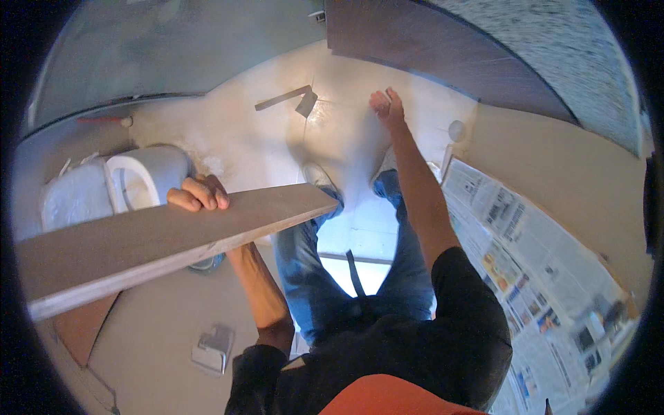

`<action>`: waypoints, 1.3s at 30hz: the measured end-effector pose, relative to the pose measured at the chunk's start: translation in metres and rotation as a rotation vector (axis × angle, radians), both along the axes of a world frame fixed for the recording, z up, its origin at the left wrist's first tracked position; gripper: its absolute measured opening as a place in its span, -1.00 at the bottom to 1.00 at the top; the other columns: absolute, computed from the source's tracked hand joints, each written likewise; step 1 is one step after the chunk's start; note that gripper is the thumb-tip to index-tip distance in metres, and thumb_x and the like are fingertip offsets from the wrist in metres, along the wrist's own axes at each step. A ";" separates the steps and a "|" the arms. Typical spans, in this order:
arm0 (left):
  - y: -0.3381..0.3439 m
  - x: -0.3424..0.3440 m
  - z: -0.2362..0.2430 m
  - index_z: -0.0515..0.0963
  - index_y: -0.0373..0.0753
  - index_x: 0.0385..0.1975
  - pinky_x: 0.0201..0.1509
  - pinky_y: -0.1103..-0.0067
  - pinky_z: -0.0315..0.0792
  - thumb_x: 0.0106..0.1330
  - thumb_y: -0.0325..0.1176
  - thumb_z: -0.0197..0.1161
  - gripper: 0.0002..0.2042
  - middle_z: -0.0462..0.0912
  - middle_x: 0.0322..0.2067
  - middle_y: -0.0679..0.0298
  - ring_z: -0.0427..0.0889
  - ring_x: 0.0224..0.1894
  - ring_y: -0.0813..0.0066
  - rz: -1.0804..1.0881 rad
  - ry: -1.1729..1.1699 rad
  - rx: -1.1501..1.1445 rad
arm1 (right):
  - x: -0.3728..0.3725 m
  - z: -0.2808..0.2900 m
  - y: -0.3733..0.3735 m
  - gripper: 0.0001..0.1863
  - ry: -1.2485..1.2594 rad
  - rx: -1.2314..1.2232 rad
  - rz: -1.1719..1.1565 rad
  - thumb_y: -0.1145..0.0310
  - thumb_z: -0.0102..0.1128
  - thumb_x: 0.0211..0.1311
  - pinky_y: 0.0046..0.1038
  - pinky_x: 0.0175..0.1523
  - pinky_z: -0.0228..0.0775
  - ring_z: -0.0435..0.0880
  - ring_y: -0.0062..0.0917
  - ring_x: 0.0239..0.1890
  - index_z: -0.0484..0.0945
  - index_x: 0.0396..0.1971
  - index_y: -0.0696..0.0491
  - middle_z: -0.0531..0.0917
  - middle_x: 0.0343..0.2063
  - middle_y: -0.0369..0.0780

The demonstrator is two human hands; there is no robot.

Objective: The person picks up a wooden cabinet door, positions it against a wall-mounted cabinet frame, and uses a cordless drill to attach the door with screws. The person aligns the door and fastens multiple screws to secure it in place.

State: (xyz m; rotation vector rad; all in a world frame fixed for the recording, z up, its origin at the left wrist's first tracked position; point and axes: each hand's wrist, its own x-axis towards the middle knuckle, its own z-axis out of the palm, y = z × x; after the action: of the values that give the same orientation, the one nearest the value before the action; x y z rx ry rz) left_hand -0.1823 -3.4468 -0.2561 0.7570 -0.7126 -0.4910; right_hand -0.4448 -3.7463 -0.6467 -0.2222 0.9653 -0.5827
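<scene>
A long brown wooden board [180, 225] with a paler edge stretches from the left rim to just in front of my knees. My left hand [199, 194] grips it, fingers curled over its far edge and the forearm passing beneath. The thumb and palm are hidden by the board. My right arm reaches forward over the floor, and my right hand [389, 107] hangs in the air with thumb and fingers apart, holding nothing. Beyond it to the left, a dark bar with a squarish flat piece at one end [304, 104] lies on the floor.
A white toilet [135, 181] stands at the left, partly behind the board. Newspaper sheets [532, 263] cover a surface along the right. A dark wooden panel [443, 55] stands at the far right. A shiny metal fixture [213, 348] sits at lower left.
</scene>
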 end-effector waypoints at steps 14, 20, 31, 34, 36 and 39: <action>-0.069 0.033 -0.267 0.28 -0.19 -0.44 -0.39 0.43 0.46 0.47 -0.19 -0.02 -0.74 0.41 -0.54 0.13 0.42 -0.50 0.34 -0.214 -0.100 -0.028 | 0.048 -0.145 -0.133 0.19 -0.444 -0.165 -0.524 -0.37 0.02 0.22 0.00 0.54 -0.33 -0.46 -0.28 0.55 -0.61 0.45 -0.10 -0.51 0.51 -0.22; -0.081 0.043 -0.279 0.29 -0.18 -0.41 -0.41 0.53 0.47 0.46 -0.13 -0.01 -0.72 0.45 -0.50 0.18 0.56 -0.46 0.32 -0.296 -0.385 -0.057 | 0.043 -0.166 -0.135 0.20 -0.469 -0.247 -0.493 -0.27 0.13 0.23 -0.01 0.54 -0.24 -0.44 -0.25 0.55 -0.57 0.46 -0.05 -0.47 0.51 -0.16; -0.031 0.045 -0.290 0.30 -0.18 -0.39 -0.39 0.52 0.43 0.43 -0.18 0.04 -0.77 0.42 -0.52 0.18 0.50 -0.44 0.32 -0.324 -0.177 -0.110 | 0.005 -0.159 -0.151 0.12 -0.317 -0.255 -0.708 -0.24 0.11 0.23 -0.05 0.53 -0.21 -0.27 -0.20 0.55 -0.39 0.50 -0.02 -0.29 0.52 -0.17; -0.033 0.071 -0.292 0.32 -0.18 -0.37 -0.43 0.53 0.46 0.44 -0.18 0.05 -0.77 0.40 -0.53 0.17 0.45 -0.52 0.34 -0.624 -0.285 -0.176 | 0.000 -0.158 -0.146 0.05 -0.248 -0.283 -0.660 -0.21 0.11 0.23 -0.10 0.52 -0.15 -0.07 -0.23 0.51 -0.23 0.48 0.03 -0.09 0.49 -0.15; -0.039 0.076 -0.295 0.33 -0.19 -0.36 -0.44 0.50 0.49 0.45 -0.17 0.05 -0.76 0.43 -0.52 0.15 0.48 -0.53 0.33 -0.702 -0.380 -0.283 | 0.010 -0.160 -0.141 0.05 -0.310 -0.413 -0.645 -0.15 0.11 0.27 -0.11 0.54 -0.21 -0.17 -0.21 0.53 -0.31 0.49 0.05 -0.22 0.51 -0.12; -0.035 0.053 -0.296 0.33 -0.23 -0.36 -0.42 0.48 0.53 0.46 -0.15 0.04 -0.73 0.47 -0.49 0.12 0.54 -0.51 0.31 -0.356 -0.277 -0.278 | 0.035 -0.153 -0.129 -0.03 -0.261 -0.207 -0.658 -0.06 0.10 0.32 -0.14 0.53 -0.18 -0.10 -0.18 0.51 -0.24 0.47 0.10 -0.14 0.49 -0.08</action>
State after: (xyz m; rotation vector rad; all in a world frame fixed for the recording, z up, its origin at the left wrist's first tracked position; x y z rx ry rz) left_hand -0.1293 -3.4818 -0.5523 0.4394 -1.1600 -0.5992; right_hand -0.4096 -3.8758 -0.7999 -0.0023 0.7121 -1.2859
